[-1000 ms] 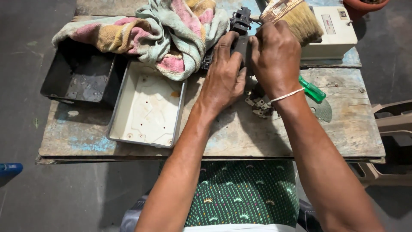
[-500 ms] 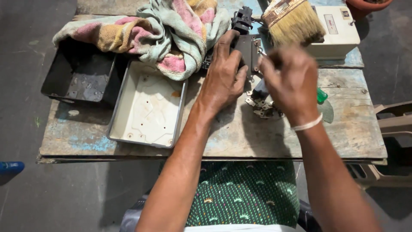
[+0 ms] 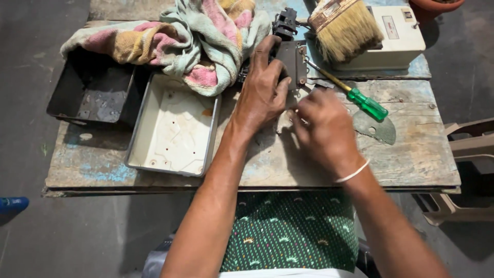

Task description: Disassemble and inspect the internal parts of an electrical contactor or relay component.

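My left hand [image 3: 262,92] presses down on a dark grey electrical module [image 3: 291,61] lying on the worn wooden board [image 3: 401,159]. My right hand [image 3: 323,128] hovers curled just right of it, fingers bent toward small metal parts under the palm; whether it holds anything is hidden. A green-handled screwdriver [image 3: 360,98] lies beside my right hand, its tip pointing at the module.
A white open box shell [image 3: 172,128] and a black tray [image 3: 90,95] sit at left. A striped cloth [image 3: 180,36] is heaped at the back. A wide paintbrush [image 3: 342,28] rests on a cream meter housing [image 3: 401,36]. A clear round cover [image 3: 375,127] lies at right.
My right hand has drawn back from the top of the module toward me and lower on the board. The screwdriver now lies uncovered. My left hand stays on the module.
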